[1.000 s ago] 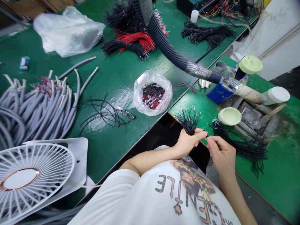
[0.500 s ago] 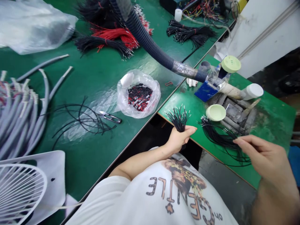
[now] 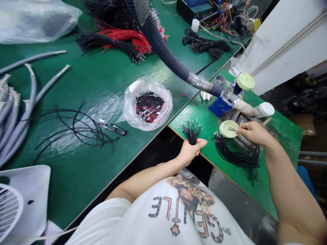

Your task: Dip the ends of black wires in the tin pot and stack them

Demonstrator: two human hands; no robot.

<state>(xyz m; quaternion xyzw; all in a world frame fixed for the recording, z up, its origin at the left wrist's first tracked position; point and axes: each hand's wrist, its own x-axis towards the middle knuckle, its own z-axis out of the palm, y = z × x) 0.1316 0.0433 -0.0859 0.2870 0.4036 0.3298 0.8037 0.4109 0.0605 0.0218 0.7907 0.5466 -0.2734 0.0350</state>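
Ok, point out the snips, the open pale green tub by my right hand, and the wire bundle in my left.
Snips (image 3: 111,128): head view, on the handle.
Pale green tub (image 3: 221,131): head view, on its left side.
Wire bundle (image 3: 192,134): head view, on the black wires.

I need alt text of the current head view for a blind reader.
The right hand holds thin black wires at a pale green cup; the left hand holds a black wire bundle. Snips lie on the green table.

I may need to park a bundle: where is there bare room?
Left table: between grey cables, red wires and parts bag; also between loose wires and fan stand. Right bench: a small patch between blue block and held wire bundle. Crowded: around the pale green cup, by the right hand.
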